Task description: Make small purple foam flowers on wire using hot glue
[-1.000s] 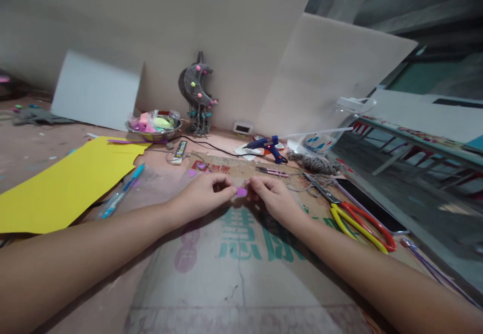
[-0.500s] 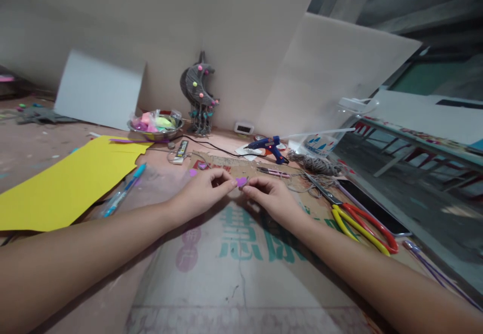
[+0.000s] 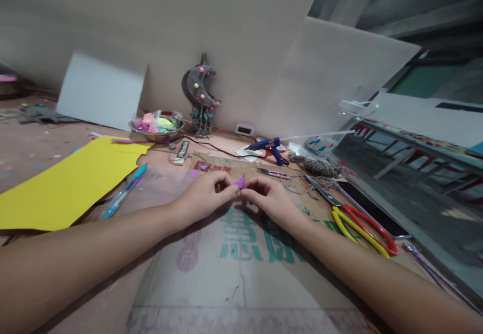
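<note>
A small purple paper piece (image 3: 239,182) is held between my two hands, above the printed cardboard sheet (image 3: 196,283). My left hand (image 3: 209,193) pinches its left side between thumb and finger. My right hand (image 3: 269,196) has its thumb and fingertips closed together at the piece's right edge, and a thin grey bit sticks up there. Two more small purple pieces, one of them a purple scrap (image 3: 194,173), lie on the cardboard just beyond my left hand.
Beyond my hands lie a blue glue gun (image 3: 269,147), pink-handled snips (image 3: 273,173) and grey yarn (image 3: 315,165). Scissors (image 3: 354,218) and a phone (image 3: 372,208) are at right. Yellow card (image 3: 71,183), a blue pen (image 3: 126,190) and a metal bowl (image 3: 156,132) are at left. A moon ornament (image 3: 199,92) stands behind.
The purple piece has tilted between my fingertips, and my right fingertips have shifted slightly left, closer to my left hand. The other things stay in place.
</note>
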Demonstrator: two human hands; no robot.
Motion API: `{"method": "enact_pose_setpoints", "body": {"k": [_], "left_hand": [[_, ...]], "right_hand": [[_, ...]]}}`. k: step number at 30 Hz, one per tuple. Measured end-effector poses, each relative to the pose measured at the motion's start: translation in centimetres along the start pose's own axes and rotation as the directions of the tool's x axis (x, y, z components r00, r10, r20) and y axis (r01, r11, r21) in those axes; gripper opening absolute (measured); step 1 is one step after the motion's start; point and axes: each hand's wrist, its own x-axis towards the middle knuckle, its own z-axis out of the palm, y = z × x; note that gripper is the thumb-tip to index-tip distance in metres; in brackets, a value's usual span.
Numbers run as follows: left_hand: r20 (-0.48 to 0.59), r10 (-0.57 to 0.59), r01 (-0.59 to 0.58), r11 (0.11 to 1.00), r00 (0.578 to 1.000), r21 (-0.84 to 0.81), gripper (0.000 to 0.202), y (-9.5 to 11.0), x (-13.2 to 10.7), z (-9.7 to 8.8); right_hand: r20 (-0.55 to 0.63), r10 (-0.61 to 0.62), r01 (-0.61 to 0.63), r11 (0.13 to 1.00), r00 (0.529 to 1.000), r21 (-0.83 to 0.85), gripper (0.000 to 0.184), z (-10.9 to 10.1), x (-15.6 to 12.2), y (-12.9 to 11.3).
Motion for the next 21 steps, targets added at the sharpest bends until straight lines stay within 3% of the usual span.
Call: {"method": "enact_pose_setpoints", "body": {"k": [8, 21], "left_hand": [[0.006, 0.053, -0.054, 0.994, 0.999, 0.093, 0.024, 0.17, -0.14, 0.06], [0.023, 0.022, -0.022, 1.0, 1.0, 0.012, 0.023, -0.3, 0.08, 0.06]], "right_hand": [[0.007, -0.021, 0.021, 0.999, 1.0, -0.038, 0.016, 0.17, -0.02, -0.08], [0.024, 0.016, -0.016, 1.0, 1.0, 0.0, 0.018, -0.06, 0.03, 0.08]]}}
